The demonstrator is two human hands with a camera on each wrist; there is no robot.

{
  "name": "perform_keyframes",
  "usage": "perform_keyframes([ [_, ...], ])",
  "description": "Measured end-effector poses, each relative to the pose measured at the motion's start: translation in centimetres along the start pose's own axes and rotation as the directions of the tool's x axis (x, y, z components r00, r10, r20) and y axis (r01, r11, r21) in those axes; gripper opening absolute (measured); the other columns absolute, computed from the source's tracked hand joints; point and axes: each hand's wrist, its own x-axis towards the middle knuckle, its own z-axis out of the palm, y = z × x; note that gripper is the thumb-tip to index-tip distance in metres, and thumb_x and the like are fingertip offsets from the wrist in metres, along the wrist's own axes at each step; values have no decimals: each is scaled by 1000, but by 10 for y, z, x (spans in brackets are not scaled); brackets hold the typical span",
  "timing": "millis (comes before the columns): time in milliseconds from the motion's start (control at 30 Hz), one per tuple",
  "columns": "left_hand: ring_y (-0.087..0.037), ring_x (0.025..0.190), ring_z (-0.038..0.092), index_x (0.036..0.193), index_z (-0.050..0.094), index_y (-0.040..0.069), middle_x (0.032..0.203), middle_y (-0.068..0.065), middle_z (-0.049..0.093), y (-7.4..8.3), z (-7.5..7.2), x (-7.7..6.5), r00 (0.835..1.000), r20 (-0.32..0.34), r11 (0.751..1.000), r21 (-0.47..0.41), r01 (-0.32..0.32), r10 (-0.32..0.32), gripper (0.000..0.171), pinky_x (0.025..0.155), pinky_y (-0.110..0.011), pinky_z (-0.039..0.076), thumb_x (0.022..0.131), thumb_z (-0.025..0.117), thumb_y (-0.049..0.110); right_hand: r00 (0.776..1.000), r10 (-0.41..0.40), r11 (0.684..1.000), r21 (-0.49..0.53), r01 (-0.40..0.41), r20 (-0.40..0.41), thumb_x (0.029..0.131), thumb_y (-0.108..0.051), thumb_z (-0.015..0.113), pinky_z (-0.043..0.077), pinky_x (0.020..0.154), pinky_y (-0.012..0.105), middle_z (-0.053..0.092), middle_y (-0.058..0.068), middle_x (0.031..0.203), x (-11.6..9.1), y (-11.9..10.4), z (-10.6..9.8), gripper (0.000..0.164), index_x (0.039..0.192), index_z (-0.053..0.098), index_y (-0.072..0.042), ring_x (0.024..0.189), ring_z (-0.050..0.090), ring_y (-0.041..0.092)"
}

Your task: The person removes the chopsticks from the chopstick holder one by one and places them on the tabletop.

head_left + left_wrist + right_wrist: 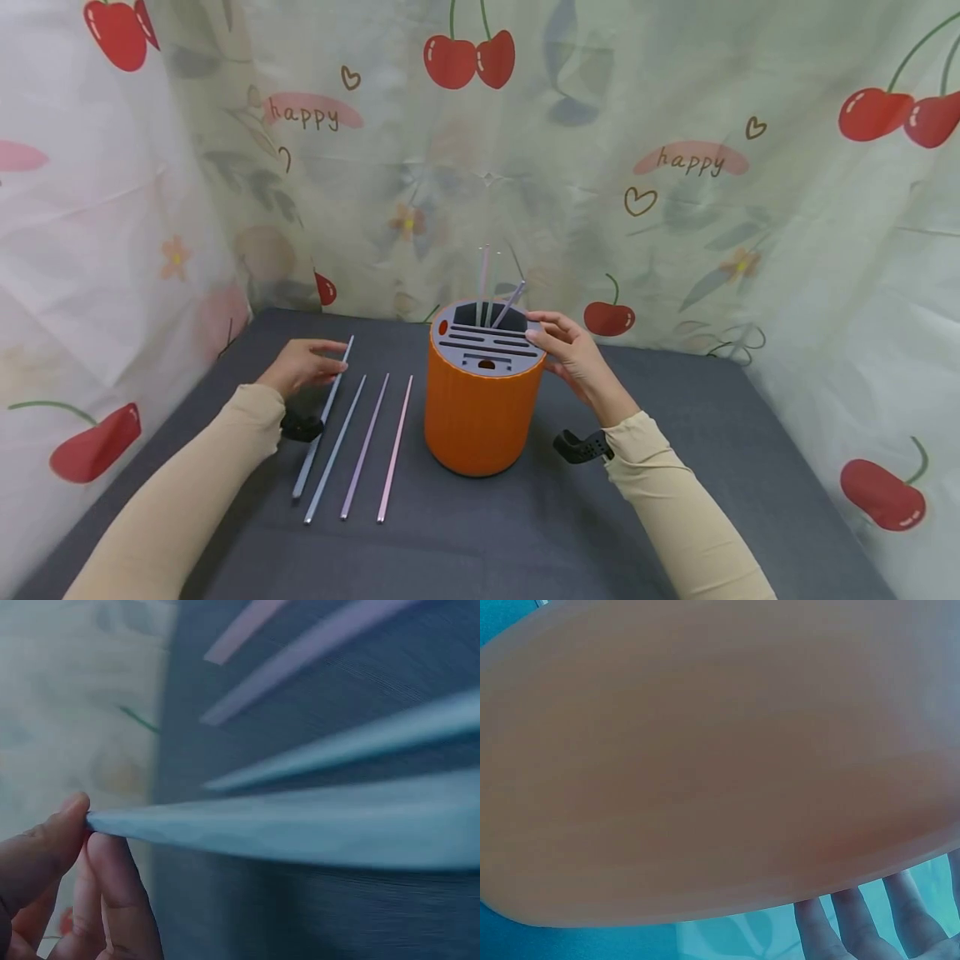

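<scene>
My left hand (303,364) pinches the thin far end of a pale blue chopstick (327,408) between thumb and fingers. The left wrist view shows this chopstick (300,829) large and near the camera, tapering toward the fingertips. A second blue chopstick (335,450), a purple one (365,446) and a pink one (395,450) lie side by side on the dark tabletop. My right hand (576,360) grips the right upper edge of an orange knife holder (483,417), thumb over its grey slotted top. Several thin sticks (508,304) stand in its back opening. In the right wrist view the holder (705,772) hides most of the fingers.
The dark grey tabletop (675,500) runs to a cherry-print curtain (540,208) behind and at both sides. A black wrist strap (302,427) is on the left wrist, another strap (581,447) on the right.
</scene>
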Motion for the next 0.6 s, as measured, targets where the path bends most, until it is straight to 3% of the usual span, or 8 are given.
perform_keyframes([
  [100, -4, 68, 61, 136, 50, -4, 92, -4, 65, -17, 6, 3, 998, -20, 997, 35, 65, -64, 52, 63, -19, 57, 88, 69, 2, 1000, 1, 1000, -3, -1, -3, 95, -22, 64, 52, 92, 38, 45, 8, 140, 0, 0, 0, 38, 131, 54, -17, 117, 50, 22],
  [267, -3, 64, 60, 132, 54, -6, 97, -10, 64, -34, 14, 5, 993, -48, 992, 58, 113, -110, 49, 61, -19, 56, 86, 70, -1, 1000, 6, 1000, -2, -6, -3, 95, -23, 64, 52, 93, 38, 47, 8, 139, 0, 0, 0, 36, 129, 55, -19, 115, 53, 22],
  [433, -4, 63, 61, 130, 57, -7, 110, -20, 62, -40, 18, 4, 992, -54, 989, 85, 120, -116, 48, 60, -20, 57, 84, 71, -3, 1000, 3, 1000, 5, -3, 6, 95, -22, 64, 53, 93, 37, 50, 6, 134, 0, 0, 0, 36, 129, 55, -19, 112, 55, 20],
  [600, -4, 59, 61, 126, 59, -8, 99, -17, 65, -39, 19, 5, 993, -64, 988, 111, 107, -100, 47, 57, -20, 57, 81, 73, -4, 1000, 2, 1000, 7, -2, 3, 95, -21, 64, 53, 91, 36, 51, 6, 132, 0, 0, 0, 37, 130, 55, -18, 110, 56, 20],
])
